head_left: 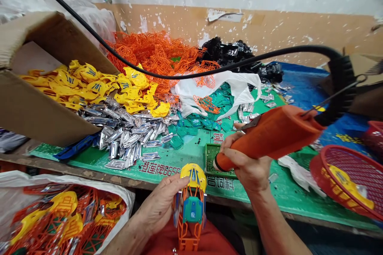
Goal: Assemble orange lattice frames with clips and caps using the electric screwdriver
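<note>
In my left hand (160,199) is a toy car body, its yellow front piece (194,175) at the top, a green panel (192,209) in the middle and an orange lattice frame (189,237) below. My fingers close on its left side. My right hand (249,165) is wrapped round an orange corded power screwdriver (278,131). The screwdriver's nose points down and left over a small green perforated basket (211,153). Its tip is hard to make out. The tool and the toy car body are apart.
Yellow pieces (92,87) spill from a cardboard box (32,107). Silver parts (128,139), orange frames (155,51) and black parts (230,53) are heaped behind. A black cable (179,76) crosses overhead. A red basket (329,171) is right; an assembly-filled bag (128,195) is lower left.
</note>
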Tool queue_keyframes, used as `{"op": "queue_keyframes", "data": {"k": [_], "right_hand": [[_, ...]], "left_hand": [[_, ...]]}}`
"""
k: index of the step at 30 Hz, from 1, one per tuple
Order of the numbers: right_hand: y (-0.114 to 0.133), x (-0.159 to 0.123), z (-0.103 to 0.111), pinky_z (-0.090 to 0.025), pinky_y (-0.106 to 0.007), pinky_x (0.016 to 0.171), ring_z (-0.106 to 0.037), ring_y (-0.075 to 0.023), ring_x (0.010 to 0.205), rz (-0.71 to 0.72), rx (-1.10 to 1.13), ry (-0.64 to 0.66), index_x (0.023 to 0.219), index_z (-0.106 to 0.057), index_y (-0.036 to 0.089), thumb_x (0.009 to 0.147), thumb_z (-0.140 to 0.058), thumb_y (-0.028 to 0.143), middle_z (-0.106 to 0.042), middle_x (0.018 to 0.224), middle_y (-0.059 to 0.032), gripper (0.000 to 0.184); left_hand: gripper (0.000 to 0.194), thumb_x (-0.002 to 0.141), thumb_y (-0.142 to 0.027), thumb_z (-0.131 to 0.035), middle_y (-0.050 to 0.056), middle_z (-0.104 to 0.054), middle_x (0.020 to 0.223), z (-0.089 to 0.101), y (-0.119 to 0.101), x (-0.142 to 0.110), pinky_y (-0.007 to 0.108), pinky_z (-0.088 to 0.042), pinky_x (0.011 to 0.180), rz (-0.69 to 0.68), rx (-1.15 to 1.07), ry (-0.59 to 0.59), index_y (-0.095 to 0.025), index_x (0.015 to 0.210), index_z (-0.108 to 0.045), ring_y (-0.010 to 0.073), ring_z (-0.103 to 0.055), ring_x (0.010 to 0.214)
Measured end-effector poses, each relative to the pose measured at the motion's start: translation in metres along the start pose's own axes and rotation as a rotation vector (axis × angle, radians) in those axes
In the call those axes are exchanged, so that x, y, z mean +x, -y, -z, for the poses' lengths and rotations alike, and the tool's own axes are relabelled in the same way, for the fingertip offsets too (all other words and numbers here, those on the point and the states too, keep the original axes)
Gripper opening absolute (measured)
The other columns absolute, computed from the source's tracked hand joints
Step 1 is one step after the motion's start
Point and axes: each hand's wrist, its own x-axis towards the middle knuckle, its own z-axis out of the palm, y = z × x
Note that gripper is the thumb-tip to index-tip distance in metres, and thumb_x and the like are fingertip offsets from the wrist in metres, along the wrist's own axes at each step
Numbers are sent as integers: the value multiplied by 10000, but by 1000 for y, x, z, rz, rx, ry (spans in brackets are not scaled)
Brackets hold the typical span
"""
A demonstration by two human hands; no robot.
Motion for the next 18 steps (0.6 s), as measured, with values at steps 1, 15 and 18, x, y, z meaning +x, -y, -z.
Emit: {"op": "queue_keyframes", "data": {"k": [1,15,18], "right_hand": [[0,0,0,-489,-345,592,-571,-148,582,-8,0,-12,683,-573,202,615,-705,188,-605,651,23,150],[57,5,-5,-490,-337,613,-569,-141,583,-21,338,47,924,-633,271,653,-655,115,-608,669,31,314],[59,-1,-12,-493,-335,609,-573,-139,598,-29,375,102,908,-640,278,672,-654,110,-607,690,28,290]], "left_hand": [[329,713,-374,-775,96,-739,761,0,0,-1,204,-532,619,-11,-2,7,-76,850,-748,132,-646,653],[382,660,-406,-817,86,-742,771,-5,2,2,224,-535,622,-48,0,-64,-83,849,-743,132,-634,634],[372,642,-410,-823,66,-726,740,-6,2,2,224,-524,614,-79,-32,-61,-91,811,-735,126,-618,619]]}}
